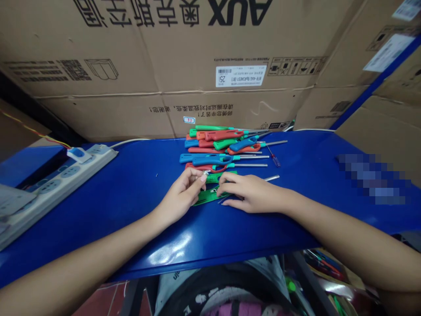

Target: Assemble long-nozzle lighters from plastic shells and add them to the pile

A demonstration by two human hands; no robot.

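My left hand (pixel 182 193) pinches a small whitish-metallic part (pixel 206 173) between thumb and index finger, just above a green lighter casing. One green casing half (pixel 205 197) lies open on the blue table, with a small pale part inside near my right fingertips. My right hand (pixel 248 192) curls its fingers down onto this casing and partly covers it. Behind it lies another green casing piece (pixel 215 177), half hidden by my fingers. A metal lighter tube (pixel 272 178) sticks out beyond my right hand.
Several red, blue, green and orange stick lighters (pixel 210 159) are piled behind my hands. A small screwdriver (pixel 275 161) lies right of them. A power strip (pixel 62 180) with a plug stands at left. A large cardboard box (pixel 184 57) walls off the back of the blue table (pixel 138 175).
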